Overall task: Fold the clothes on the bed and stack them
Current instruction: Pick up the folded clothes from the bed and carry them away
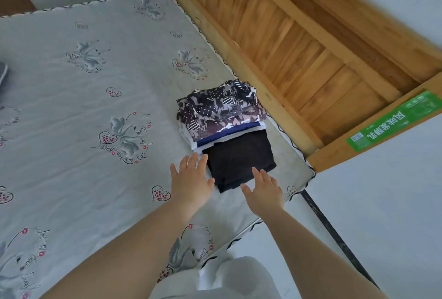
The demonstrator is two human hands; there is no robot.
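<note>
Reaching forward, you hold both hands flat with fingers straight, grasping nothing. Your left hand (191, 179) sits at the near left edge of the folded black garment (241, 157), and your right hand (263, 191) at its near right corner. That garment lies at the near end of a stack, overlapping a patterned garment (220, 109) farther back. The stack sits on the bed (95, 95), near its right edge beside the wooden headboard (299, 47).
</note>
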